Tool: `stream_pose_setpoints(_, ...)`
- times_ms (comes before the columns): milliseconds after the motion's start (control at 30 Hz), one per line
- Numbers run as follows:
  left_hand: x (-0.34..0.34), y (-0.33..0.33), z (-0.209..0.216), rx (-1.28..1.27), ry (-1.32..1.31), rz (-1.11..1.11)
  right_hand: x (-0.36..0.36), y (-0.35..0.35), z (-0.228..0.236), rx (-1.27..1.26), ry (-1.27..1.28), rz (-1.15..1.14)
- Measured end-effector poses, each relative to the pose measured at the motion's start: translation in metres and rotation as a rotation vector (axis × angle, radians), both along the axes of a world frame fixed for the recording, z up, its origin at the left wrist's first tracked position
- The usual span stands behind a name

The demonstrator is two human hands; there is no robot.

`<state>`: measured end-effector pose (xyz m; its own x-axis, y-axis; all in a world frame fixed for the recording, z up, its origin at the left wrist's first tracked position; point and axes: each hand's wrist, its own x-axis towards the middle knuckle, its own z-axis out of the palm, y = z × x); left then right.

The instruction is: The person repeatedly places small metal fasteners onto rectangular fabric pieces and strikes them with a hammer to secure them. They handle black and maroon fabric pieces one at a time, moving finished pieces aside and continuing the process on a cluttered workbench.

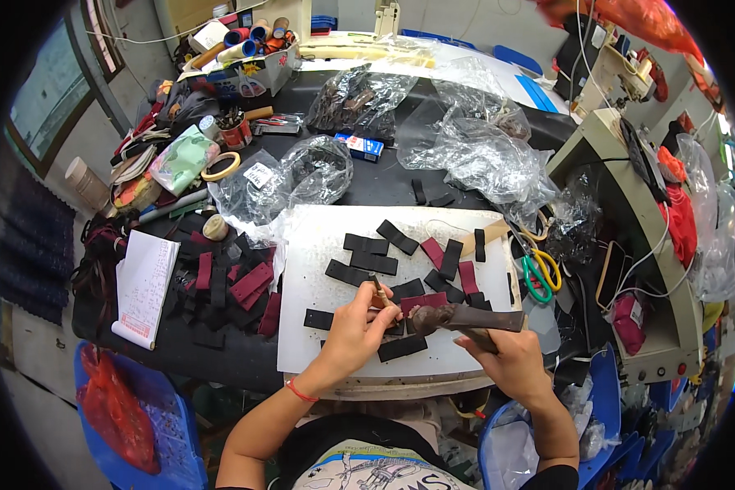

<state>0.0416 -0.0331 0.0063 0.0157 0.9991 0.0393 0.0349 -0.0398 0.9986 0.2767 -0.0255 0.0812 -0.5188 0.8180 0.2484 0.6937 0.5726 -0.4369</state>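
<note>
One white cutting board (318,245) is seen on the dark bench (384,184), strewn with roughly a dozen black strips (369,244) and three maroon strips (468,277). A thin punch tool (381,291) is pinched upright in the closed fingers of the left hand (353,325), its tip on a maroon piece (423,301). A hammer (465,318) is gripped by the right hand (510,358), head just beside the punch. One pair of green-and-yellow scissors (539,271) lies at the board's right edge; bare board is left toward its left.

Left hand (353,322) pinning a thin punch (381,291) on the white cutting board (318,237), right hand (510,359) gripping the hammer (465,317) beside it, black strips (366,243) scattered around.
</note>
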Motion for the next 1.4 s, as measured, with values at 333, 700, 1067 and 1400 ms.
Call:
stream_pose_setpoints(333, -0.003, -0.009, 0.004, 0.239, 0.281, -0.088, 0.001, -0.002, 0.011, 0.044, 0.025, -0.082)
stream_pose_setpoints(700, 0.001, -0.005, 0.007, 0.223, 0.353, -0.034, -0.015, 0.011, 0.027, 0.106, -0.132, 0.062)
stream_pose_setpoints(1067, -0.059, -0.021, 0.001, 0.038, -0.131, 0.236, -0.045, 0.007, -0.002, 0.003, -0.179, 0.106)
stream_pose_setpoints(1400, -0.056, -0.005, -0.002, -0.065, -0.084, 0.087, -0.058, 0.016, -0.013, -0.042, -0.298, 0.154)
